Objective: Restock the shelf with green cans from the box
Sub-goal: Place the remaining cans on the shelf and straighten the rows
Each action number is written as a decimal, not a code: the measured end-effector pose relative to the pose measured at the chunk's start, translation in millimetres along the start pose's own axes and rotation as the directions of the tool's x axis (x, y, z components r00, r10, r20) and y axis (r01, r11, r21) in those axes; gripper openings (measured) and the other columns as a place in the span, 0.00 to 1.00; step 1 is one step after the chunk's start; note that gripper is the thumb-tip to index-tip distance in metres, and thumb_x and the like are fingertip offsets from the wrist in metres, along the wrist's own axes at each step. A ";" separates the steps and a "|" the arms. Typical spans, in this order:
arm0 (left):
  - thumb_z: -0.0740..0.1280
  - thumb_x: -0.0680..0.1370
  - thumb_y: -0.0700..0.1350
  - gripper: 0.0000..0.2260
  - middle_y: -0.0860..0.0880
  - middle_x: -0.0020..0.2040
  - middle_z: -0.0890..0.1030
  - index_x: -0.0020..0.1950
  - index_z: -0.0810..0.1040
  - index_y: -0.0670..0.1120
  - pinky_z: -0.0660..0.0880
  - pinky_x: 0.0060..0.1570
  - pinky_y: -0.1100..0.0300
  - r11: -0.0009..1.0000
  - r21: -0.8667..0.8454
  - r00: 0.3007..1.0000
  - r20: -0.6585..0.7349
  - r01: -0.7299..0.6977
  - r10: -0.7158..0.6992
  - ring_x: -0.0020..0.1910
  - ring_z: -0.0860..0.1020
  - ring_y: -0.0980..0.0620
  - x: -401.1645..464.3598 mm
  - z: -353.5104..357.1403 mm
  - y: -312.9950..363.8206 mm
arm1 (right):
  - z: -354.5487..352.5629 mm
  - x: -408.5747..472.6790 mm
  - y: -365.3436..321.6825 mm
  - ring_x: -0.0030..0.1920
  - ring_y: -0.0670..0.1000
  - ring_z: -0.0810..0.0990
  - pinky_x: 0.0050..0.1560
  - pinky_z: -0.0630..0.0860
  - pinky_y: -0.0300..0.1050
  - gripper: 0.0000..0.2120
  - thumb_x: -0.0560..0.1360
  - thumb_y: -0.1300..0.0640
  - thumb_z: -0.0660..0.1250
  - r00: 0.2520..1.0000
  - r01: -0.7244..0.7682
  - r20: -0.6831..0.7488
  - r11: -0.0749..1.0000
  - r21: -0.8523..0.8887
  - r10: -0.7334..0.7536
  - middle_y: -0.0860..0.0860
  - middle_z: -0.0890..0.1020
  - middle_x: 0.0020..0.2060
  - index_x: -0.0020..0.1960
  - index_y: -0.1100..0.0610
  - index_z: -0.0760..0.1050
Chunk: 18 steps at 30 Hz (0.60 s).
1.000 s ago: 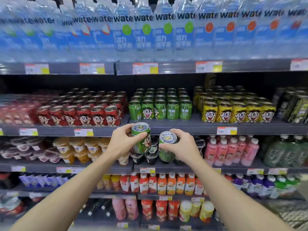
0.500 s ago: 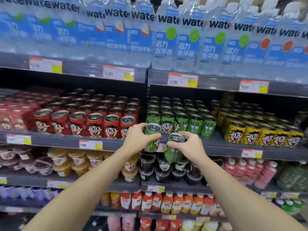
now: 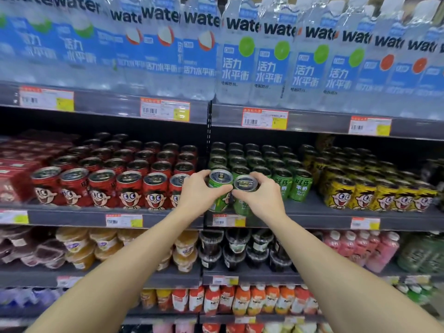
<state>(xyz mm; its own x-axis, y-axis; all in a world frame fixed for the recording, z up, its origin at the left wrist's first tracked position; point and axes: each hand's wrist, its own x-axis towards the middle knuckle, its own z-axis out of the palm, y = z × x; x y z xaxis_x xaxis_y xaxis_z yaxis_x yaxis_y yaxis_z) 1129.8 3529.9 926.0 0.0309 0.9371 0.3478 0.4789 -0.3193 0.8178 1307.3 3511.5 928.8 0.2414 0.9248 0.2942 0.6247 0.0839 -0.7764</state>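
The left hand (image 3: 195,193) grips one green can (image 3: 219,188) around its side, and the right hand (image 3: 260,197) grips a second green can (image 3: 243,192) the same way. The two cans touch side by side, each with its long axis close to upright, tops tipped slightly toward the camera. They sit at the front lip of the shelf (image 3: 312,216), directly ahead at 12 o'clock. The stocked green row (image 3: 283,181) starts just at 3 o'clock of the right hand and runs back toward 12; red cans (image 3: 129,188) stand at 9 o'clock of the left hand. The gap in the front row appears to lie right under and behind the held cans, so the placement likely calls for a short push straight back. Both hands look equally near it. The box is out of view.
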 end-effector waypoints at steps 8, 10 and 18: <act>0.75 0.64 0.63 0.20 0.63 0.44 0.80 0.52 0.77 0.57 0.77 0.50 0.62 0.998 -0.032 0.998 0.011 0.060 -0.059 0.50 0.79 0.62 1.7 8.9 -4.4 | 3.2 7.9 12.1 0.59 0.50 0.77 0.56 0.75 0.47 0.35 0.65 0.42 0.78 0.998 -0.054 0.039 0.997 0.062 0.052 0.48 0.80 0.57 0.67 0.55 0.74; 0.75 0.65 0.62 0.21 0.60 0.47 0.81 0.53 0.78 0.54 0.78 0.54 0.56 0.996 -0.044 0.997 0.014 0.074 -0.073 0.53 0.79 0.58 2.1 12.6 -8.4 | 3.4 12.4 13.0 0.60 0.51 0.77 0.53 0.73 0.45 0.34 0.66 0.44 0.78 0.996 -0.053 0.077 0.996 0.073 0.048 0.48 0.79 0.58 0.67 0.55 0.73; 0.71 0.70 0.63 0.28 0.55 0.52 0.81 0.65 0.74 0.50 0.78 0.56 0.50 0.989 0.010 0.988 0.044 0.150 -0.150 0.53 0.80 0.54 6.2 21.9 -19.4 | 3.4 16.4 20.9 0.68 0.53 0.71 0.62 0.71 0.48 0.38 0.69 0.43 0.76 0.986 -0.047 0.160 0.997 0.062 0.036 0.50 0.73 0.68 0.74 0.52 0.65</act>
<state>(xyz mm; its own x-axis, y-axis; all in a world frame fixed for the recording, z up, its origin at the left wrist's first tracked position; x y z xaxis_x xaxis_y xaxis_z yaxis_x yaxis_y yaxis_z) 1139.9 3545.1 902.2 -0.0031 0.9796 0.2007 0.4872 -0.1738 0.8558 1321.7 3529.7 915.5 0.1418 0.9748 0.1724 0.5653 0.0632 -0.8225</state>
